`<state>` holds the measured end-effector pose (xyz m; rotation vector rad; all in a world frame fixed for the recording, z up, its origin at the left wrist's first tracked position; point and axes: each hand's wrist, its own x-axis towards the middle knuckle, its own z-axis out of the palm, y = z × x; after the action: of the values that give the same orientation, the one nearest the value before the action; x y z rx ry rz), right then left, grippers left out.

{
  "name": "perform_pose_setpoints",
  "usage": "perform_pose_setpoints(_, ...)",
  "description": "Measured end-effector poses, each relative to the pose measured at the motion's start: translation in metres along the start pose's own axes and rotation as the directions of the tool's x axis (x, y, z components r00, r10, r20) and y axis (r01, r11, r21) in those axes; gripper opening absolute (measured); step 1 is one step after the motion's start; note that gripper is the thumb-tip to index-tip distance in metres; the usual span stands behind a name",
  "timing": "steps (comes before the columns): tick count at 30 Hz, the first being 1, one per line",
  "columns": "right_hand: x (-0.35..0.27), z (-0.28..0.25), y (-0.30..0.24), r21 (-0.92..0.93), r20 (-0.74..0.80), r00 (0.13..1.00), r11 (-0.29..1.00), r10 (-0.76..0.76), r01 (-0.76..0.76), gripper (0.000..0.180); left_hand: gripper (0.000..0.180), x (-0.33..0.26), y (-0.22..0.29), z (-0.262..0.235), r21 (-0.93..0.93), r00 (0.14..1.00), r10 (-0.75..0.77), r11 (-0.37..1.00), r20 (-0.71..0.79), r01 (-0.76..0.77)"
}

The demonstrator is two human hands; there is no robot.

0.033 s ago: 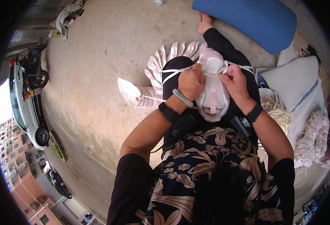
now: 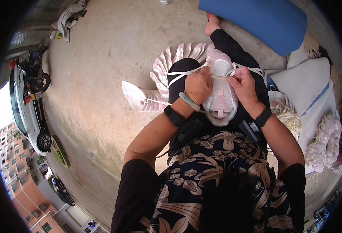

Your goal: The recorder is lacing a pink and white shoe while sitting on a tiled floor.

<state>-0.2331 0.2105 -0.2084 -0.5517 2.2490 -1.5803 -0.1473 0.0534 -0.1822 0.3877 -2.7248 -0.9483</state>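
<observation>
left hand (image 2: 198,86) closed over the upper left side of a pale pink shoe upper (image 2: 220,91), fingers curled and pinching a white lace (image 2: 184,73) that runs off taut toward the left. right hand (image 2: 244,86) pressed against the right side of the same upper, fingertips bunched and pinching another stretch of lace near the top eyelets; a white strand also leads away to the right across the knee. shoe upper resting on the lap, toe pointing away, tongue tab toward the body, held between both hands above the black trousers. a pale green bangle (image 2: 189,101) and a black band on the left wrist, a black band on the right wrist. just beyond the knees, a fanned row of more pink uppers (image 2: 171,62) on the concrete floor (image 2: 101,77), with one white upper (image 2: 134,96) lying apart to the left, a lace trailing from it. to the right, a heap of white laces (image 2: 285,112) beside white sacks (image 2: 307,81), and another pile of pink uppers further right. a blue mat (image 2: 256,19) at the top.
</observation>
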Motion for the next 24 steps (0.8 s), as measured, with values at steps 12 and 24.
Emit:
perform_pose_setpoints(12, -0.013, -0.012, -0.035, -0.397, 0.129, 0.954, 0.867, -0.272, 0.301, 0.029, 0.013, 0.002, 0.0, -0.003, -0.138, 0.994, -0.082, 0.988, -0.069, 0.072)
perform_pose_setpoints(24, -0.008, -0.017, -0.024, -0.304, 0.174, 0.935, 0.886, -0.309, 0.349, 0.015, 0.051, -0.009, 0.024, -0.017, 0.189, 0.983, 0.108, 0.972, 0.151, -0.136)
